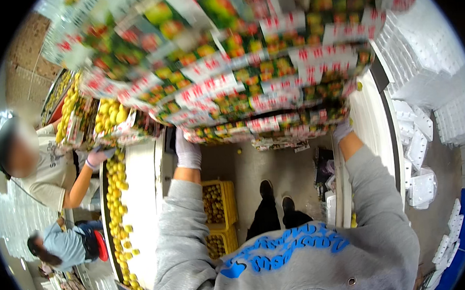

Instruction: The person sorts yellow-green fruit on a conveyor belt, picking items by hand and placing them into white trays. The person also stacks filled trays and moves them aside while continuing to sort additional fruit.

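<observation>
A tall stack of printed fruit cartons (268, 78) fills the top of the head view, upper part blurred. My left hand (187, 151), in a pale glove, is at the bottom left edge of the stack. At its bottom right edge is my right hand (343, 130), also gloved. Both arms reach forward, one to each side of the stack, and the fingers are largely hidden at the lowest carton. More printed cartons (281, 143) show lower down, behind the stack. Beneath my arms are the floor and my dark shoes.
Yellow crates of round fruit (223, 204) stand on the floor at left. A white conveyor (139, 200) carries yellow fruit (117, 209); another white conveyor (369, 111) runs at right. Beyond the left one are a co-worker (52, 165) and a seated person (63, 243). White foam trays (417, 132) lie at right.
</observation>
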The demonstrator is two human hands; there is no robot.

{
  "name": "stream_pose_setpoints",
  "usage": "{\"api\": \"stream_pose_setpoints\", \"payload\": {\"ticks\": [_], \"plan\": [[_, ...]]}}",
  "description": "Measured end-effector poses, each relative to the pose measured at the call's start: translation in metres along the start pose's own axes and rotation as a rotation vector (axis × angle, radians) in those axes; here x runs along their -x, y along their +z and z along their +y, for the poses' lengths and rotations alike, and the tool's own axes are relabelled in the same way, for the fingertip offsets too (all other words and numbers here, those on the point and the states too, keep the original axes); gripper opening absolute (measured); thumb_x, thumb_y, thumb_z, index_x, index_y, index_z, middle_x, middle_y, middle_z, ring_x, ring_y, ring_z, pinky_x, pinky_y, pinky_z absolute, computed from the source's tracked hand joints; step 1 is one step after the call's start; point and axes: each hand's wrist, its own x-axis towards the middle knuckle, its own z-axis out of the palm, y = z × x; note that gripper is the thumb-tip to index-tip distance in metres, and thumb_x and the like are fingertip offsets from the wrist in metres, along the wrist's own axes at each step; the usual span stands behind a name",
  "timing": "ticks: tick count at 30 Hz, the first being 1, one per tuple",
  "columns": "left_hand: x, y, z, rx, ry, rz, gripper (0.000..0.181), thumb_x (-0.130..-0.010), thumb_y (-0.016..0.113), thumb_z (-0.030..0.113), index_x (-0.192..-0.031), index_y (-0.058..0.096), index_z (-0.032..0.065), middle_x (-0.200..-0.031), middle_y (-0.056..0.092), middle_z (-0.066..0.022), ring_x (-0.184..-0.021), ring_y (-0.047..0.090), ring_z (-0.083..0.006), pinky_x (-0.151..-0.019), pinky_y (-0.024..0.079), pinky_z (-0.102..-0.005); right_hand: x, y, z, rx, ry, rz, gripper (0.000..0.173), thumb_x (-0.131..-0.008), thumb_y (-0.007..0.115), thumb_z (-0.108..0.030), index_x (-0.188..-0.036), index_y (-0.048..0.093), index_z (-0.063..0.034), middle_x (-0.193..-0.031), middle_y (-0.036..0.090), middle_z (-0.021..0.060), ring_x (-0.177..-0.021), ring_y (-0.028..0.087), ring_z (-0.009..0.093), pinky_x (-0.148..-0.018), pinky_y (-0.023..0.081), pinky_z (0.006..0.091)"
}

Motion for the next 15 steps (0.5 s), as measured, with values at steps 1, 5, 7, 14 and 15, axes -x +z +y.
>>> {"api": "stream_pose_setpoints", "payload": {"ticks": [1, 5, 7, 14, 15], "plan": [[-0.01, -0.003, -0.012, -0.013, -0.038, 0.022, 0.035, -0.091, 0.045, 0.034, -0.118, 0.051, 0.0125, -0.085, 0.056, 0.0029, -0.069, 0.055, -0.015, -0.06, 0.048, -0.0362, 0.006, -0.017, 0.011, -0.012, -0.013, 0.048, 0.041, -0.096, 0.034, -0.03, -0.125, 0.049, -0.0055, -0.121, 0.055, 0.0128, -0.107, 0.055, 0.029, -0.091, 0.049, 0.0432], [-0.039, -0.023, -0.069, 0.021, -0.151, 0.01, 0.027, -0.091, 0.043, 0.03, -0.107, 0.054, 0.0101, -0.103, 0.057, -0.0033, -0.092, 0.055, -0.0165, -0.067, 0.048, -0.0312, 0.021, -0.084, 0.046, -0.042, -0.044, 0.279, 0.041, -0.095, 0.037, -0.03, -0.124, 0.049, -0.0055, -0.12, 0.056, 0.0129, -0.107, 0.055, 0.029, -0.09, 0.048, 0.0432], [-0.048, -0.006, -0.089, 0.063, -0.139, 0.129, 0.019, -0.089, 0.048, 0.029, -0.085, 0.054, 0.0114, -0.067, 0.052, 0.0008, -0.056, 0.046, -0.0121, -0.05, 0.04, -0.0266, 0.026, -0.116, 0.058, -0.038, -0.071, 0.397, 0.04, -0.094, 0.038, -0.03, -0.124, 0.049, -0.0055, -0.12, 0.056, 0.013, -0.108, 0.055, 0.029, -0.09, 0.048, 0.0432], [-0.134, -0.068, -0.211, 0.179, -0.181, 0.046, 0.032, -0.094, 0.04, 0.034, -0.112, 0.052, 0.0095, -0.12, 0.051, -0.0084, -0.111, 0.049, -0.0241, -0.1, 0.04, -0.0423, 0.013, -0.214, 0.073, -0.009, -0.167, 0.777, 0.04, -0.092, 0.041, -0.03, -0.123, 0.049, -0.0055, -0.119, 0.057, 0.0132, -0.109, 0.054, 0.03, -0.09, 0.046, 0.0433], [-0.133, -0.059, -0.223, 0.106, -0.113, 0.18, 0.035, -0.095, 0.037, 0.037, -0.112, 0.051, 0.0094, -0.123, 0.05, -0.0079, -0.108, 0.05, -0.024, -0.101, 0.038, -0.0414, 0.014, -0.224, 0.075, 0.002, -0.176, 0.837, 0.04, -0.092, 0.042, -0.03, -0.123, 0.049, -0.0054, -0.119, 0.057, 0.0133, -0.109, 0.054, 0.03, -0.09, 0.046, 0.0433]]}}
